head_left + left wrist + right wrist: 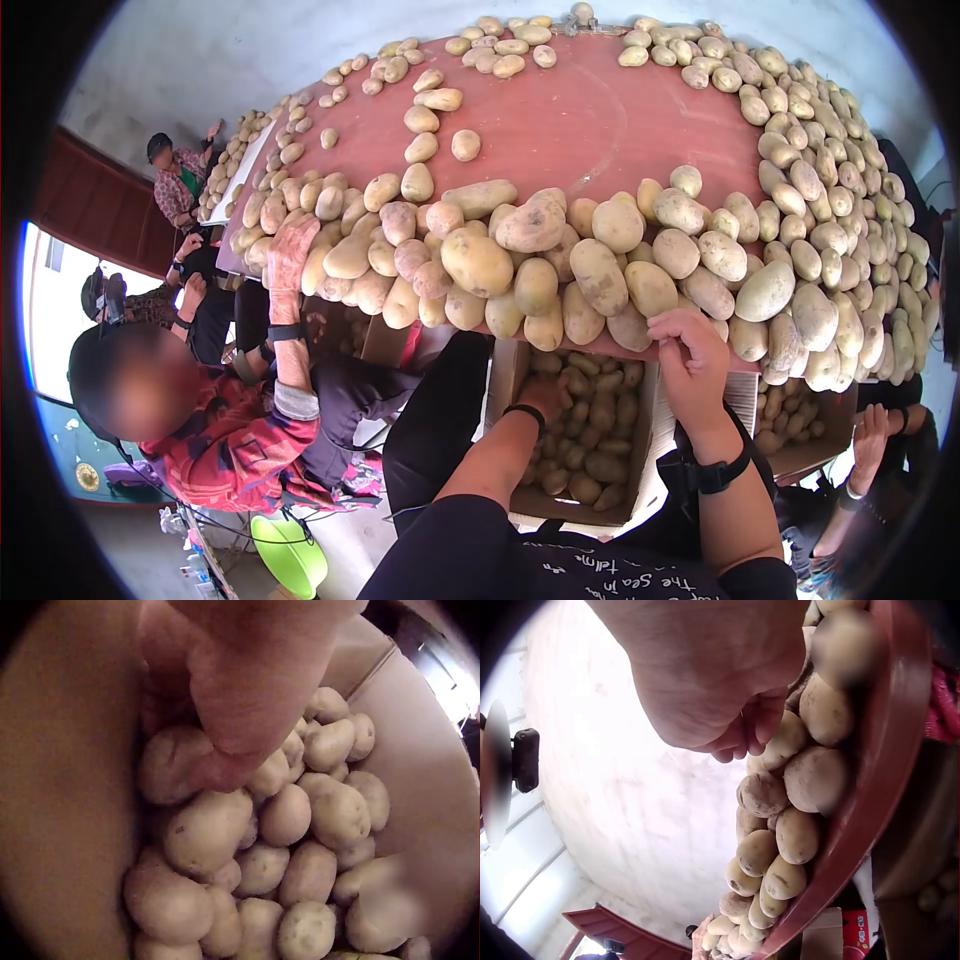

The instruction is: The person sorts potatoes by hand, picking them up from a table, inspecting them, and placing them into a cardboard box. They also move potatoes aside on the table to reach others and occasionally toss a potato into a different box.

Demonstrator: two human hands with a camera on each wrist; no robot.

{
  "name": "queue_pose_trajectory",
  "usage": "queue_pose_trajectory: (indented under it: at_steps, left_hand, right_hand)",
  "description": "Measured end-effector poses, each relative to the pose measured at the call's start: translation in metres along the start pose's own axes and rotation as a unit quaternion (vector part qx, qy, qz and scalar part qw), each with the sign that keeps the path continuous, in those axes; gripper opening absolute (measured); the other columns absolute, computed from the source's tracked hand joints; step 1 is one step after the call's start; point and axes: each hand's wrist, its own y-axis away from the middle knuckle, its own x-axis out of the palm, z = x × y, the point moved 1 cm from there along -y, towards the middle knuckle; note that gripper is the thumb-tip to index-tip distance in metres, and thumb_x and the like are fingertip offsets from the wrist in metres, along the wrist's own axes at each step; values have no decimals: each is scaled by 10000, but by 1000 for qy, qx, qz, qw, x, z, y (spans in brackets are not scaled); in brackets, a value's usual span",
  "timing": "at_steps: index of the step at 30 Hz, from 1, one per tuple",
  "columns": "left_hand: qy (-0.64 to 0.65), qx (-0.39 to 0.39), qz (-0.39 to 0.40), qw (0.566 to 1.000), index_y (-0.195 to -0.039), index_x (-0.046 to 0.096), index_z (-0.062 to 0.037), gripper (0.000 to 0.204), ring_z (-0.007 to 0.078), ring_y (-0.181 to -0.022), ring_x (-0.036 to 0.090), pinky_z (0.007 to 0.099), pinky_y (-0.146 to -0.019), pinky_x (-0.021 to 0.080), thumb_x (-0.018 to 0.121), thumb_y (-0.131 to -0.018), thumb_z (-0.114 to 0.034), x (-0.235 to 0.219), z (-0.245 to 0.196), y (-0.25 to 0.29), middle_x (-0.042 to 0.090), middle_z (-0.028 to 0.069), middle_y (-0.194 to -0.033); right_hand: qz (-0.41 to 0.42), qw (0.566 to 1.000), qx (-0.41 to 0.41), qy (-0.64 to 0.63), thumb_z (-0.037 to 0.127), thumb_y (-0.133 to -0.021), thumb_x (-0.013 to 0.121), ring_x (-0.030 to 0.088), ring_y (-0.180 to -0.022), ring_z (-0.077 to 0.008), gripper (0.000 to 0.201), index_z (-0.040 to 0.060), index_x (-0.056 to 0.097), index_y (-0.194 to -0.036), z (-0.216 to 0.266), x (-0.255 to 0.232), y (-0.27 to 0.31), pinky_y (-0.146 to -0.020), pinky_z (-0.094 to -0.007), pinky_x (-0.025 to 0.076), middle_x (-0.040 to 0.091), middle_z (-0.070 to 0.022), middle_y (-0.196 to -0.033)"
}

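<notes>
My left hand (545,395) reaches down into a cardboard box (645,445) of potatoes below the table edge. In the left wrist view its thumb and fingers grip a potato (171,765) close to the box wall, above other potatoes (337,810). My right hand (692,365) is raised at the table's front edge, beside the row of potatoes (628,328). In the right wrist view its fingers (735,739) are loosely curled with no potato showing between them, and they overlap the nearest potatoes.
Potatoes cover much of the red table (560,110), piled thickly along its front and right. Another box of potatoes (790,415) stands at right. A person in a red patterned jacket (225,435) sits at left, one hand on the potatoes. A green basin (290,555) is on the floor.
</notes>
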Motion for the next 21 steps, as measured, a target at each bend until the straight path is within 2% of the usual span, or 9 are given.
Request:
queue_pose_trajectory:
  at_steps: [5, 9, 11, 15, 18, 19, 21]
  left_hand:
    - [52, -20, 38, 998, -1330, 469, -140, 449, 370, -1140, 581, 444, -935, 484, 494, -891, -50, -21, -7, 13, 560, 236, -1247]
    - [115, -57, 94, 987, -1331, 474, -127, 490, 369, -1153, 578, 445, -936, 490, 559, -851, -75, -64, -25, 41, 575, 231, -1245]
    - [156, 7, 58, 986, -1318, 477, -117, 521, 376, -1121, 590, 439, -920, 492, 606, -814, -97, -37, -12, 33, 587, 231, -1221]
    - [229, 114, 28, 966, -1291, 456, -101, 607, 332, -1022, 630, 395, -873, 499, 702, -738, -142, -36, -10, 48, 621, 223, -1110]
    - [438, 3, 155, 885, -1270, 423, -97, 603, 253, -953, 629, 339, -834, 497, 713, -745, -156, -111, -45, 108, 616, 207, -1007]
    - [449, 36, 123, 884, -1278, 389, -111, 614, 191, -963, 609, 310, -828, 496, 708, -754, -127, -128, -50, 123, 599, 173, -1034]
    - [542, 96, 74, 831, -1286, 374, -120, 602, 194, -987, 603, 321, -846, 496, 671, -765, -74, -160, -56, 151, 586, 155, -1104]
  right_hand:
    - [-4, 1000, 1, 1, -99, -789, 532, 626, -813, -224, 158, 12, 622, -857, -1, 0, -1, -696, -301, 495, 651, -107, -894]
    - [-7, 1000, 0, -1, -102, -792, 530, 625, -799, -217, 161, 10, 622, -861, -1, -5, -1, -684, -293, 490, 646, -107, -892]
    - [-13, 1000, -4, -10, -106, -792, 527, 620, -783, -207, 167, 11, 624, -863, -4, -6, -1, -669, -283, 483, 641, -107, -887]
    - [-24, 999, -2, -36, -113, -794, 520, 603, -753, -191, 177, 10, 624, -867, -2, -8, -2, -638, -265, 469, 629, -104, -872]
    - [-23, 998, -44, -24, -112, -795, 519, 590, -731, -179, 175, 6, 623, -872, 0, -9, -2, -623, -263, 464, 627, -96, -869]
    - [-24, 998, -42, -28, -111, -794, 520, 590, -732, -177, 174, 5, 623, -873, -1, -9, -1, -621, -262, 463, 627, -95, -873]
    - [-25, 998, -38, -36, -110, -793, 522, 590, -733, -171, 171, 2, 624, -873, -2, -10, -1, -615, -259, 461, 626, -91, -880]
